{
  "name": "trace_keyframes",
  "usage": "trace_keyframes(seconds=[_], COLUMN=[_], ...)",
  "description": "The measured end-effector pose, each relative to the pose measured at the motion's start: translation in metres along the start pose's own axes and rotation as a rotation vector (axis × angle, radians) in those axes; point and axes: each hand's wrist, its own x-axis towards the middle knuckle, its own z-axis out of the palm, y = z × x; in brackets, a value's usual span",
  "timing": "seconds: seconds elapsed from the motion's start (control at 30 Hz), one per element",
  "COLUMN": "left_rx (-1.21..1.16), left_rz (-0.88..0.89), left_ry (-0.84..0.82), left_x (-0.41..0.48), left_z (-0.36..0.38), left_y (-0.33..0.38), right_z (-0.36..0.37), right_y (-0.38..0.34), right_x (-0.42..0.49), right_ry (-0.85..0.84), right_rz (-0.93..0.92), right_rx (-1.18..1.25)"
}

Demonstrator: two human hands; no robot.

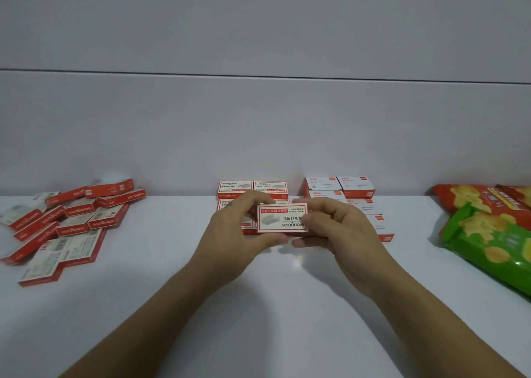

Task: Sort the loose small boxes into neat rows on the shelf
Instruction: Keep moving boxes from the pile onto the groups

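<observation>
A small white-and-red staple box (283,218) is held between both hands above the white shelf (273,306), its print upside down to me. My left hand (235,234) grips its left end and my right hand (333,231) grips its right end. Right behind it stand neat rows of the same boxes (253,188), partly hidden by my hands. A loose heap of red-and-white boxes (66,225) lies at the left of the shelf.
A second group of white boxes with red corners (342,188) stands in rows to the right of the staple boxes. Green and orange snack bags (494,234) lie at the far right. The grey back wall (258,133) closes off the shelf behind.
</observation>
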Motion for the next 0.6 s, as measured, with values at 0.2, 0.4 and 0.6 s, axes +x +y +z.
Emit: trace_keyframes(seconds=[0.2,0.4,0.6], left_rx=[-0.116,-0.185,-0.425], left_rz=[-0.071,-0.115,-0.139], left_ry=[-0.005,-0.033,-0.107], left_x=[-0.001,0.0,0.001], left_z=[-0.002,-0.004,-0.006], left_y=[0.01,0.011,0.014], right_z=[0.002,0.002,0.006], right_y=[0.002,0.003,0.0], right_x=[0.002,0.001,-0.001], right_ry=[0.04,0.073,0.107], right_rz=[-0.012,-0.048,-0.062], right_rx=[-0.003,-0.056,-0.085])
